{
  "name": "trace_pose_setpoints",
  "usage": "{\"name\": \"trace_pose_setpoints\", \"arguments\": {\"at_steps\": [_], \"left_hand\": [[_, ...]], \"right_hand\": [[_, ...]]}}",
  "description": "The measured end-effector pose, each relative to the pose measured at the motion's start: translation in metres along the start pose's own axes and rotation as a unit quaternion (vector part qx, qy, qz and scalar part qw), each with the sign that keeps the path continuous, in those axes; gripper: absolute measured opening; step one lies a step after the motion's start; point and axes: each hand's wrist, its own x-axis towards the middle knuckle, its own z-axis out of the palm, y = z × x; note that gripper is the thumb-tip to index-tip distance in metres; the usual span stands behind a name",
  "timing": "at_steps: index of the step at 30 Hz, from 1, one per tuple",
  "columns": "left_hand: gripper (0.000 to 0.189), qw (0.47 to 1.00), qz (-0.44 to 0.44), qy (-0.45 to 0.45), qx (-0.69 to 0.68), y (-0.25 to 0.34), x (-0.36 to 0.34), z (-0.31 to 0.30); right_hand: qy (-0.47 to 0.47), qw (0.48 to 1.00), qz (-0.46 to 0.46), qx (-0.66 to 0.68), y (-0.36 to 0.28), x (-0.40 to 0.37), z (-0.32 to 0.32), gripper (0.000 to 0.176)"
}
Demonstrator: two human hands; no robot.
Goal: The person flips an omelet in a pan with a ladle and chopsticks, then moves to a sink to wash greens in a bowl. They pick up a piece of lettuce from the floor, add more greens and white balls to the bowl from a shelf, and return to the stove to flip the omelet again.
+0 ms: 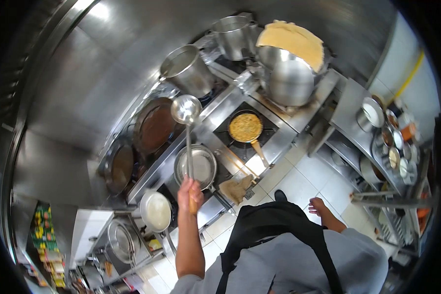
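We spot green, red and yellow packets (44, 223) far left, their print too small to read. Our left hand (189, 193) wraps round the wooden grip of a long, shiny steel ladle (189, 147), which crosses above a round steel pan (204, 166), its bowl near the tall steel pot (196, 79)! Our right hand (317, 207) hangs low, empty, fingers loosely curled. Rough golden flat food (245, 128) fills a black, wooden-handled frying pan (259, 152). Pale floor tiles (293, 186) give room beside the stove's steel edge (291, 138).
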Motion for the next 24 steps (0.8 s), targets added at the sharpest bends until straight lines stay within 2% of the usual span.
{"name": "trace_pose_setpoints", "arguments": {"at_steps": [2,4,6,7,9,12,13,20,22,24], "left_hand": [[0.022,0.993,0.048,0.033,0.105,0.049,0.01,-0.007],[0.026,0.944,0.085,0.114,0.297,0.087,0.01,0.019],[0.018,0.906,0.075,0.144,0.392,0.113,0.03,-0.005],[0.018,0.905,0.081,0.146,0.39,0.117,0.035,-0.011],[0.014,0.871,0.069,0.193,0.447,0.123,0.041,-0.018],[0.012,0.857,0.07,0.226,0.458,0.123,0.047,-0.027],[0.048,0.861,0.051,0.217,0.457,0.125,0.049,-0.031],[0.034,0.871,0.049,0.209,0.443,0.123,0.05,-0.039],[0.016,0.877,0.057,0.212,0.427,0.121,0.047,-0.037],[0.018,0.878,0.053,0.21,0.427,0.121,0.046,-0.035]], "right_hand": [[0.004,1.0,0.005,-0.015,0.0,0.003,-0.002,0.028],[0.005,1.0,0.008,-0.015,0.003,0.005,-0.003,0.028],[0.001,0.999,0.014,-0.03,0.004,0.007,-0.005,0.025],[0.0,0.999,0.017,-0.032,0.004,0.007,-0.005,0.025],[-0.003,0.999,0.019,-0.034,0.004,0.008,-0.006,0.025],[-0.017,0.999,0.01,-0.025,0.005,0.011,-0.006,0.023],[-0.014,1.0,0.009,-0.024,0.006,0.011,-0.006,0.023],[-0.01,1.0,0.004,-0.024,0.007,0.011,-0.009,0.025],[-0.007,1.0,0.008,-0.024,0.007,0.009,-0.008,0.025],[-0.004,1.0,0.012,-0.025,0.007,0.008,-0.007,0.025]]}}
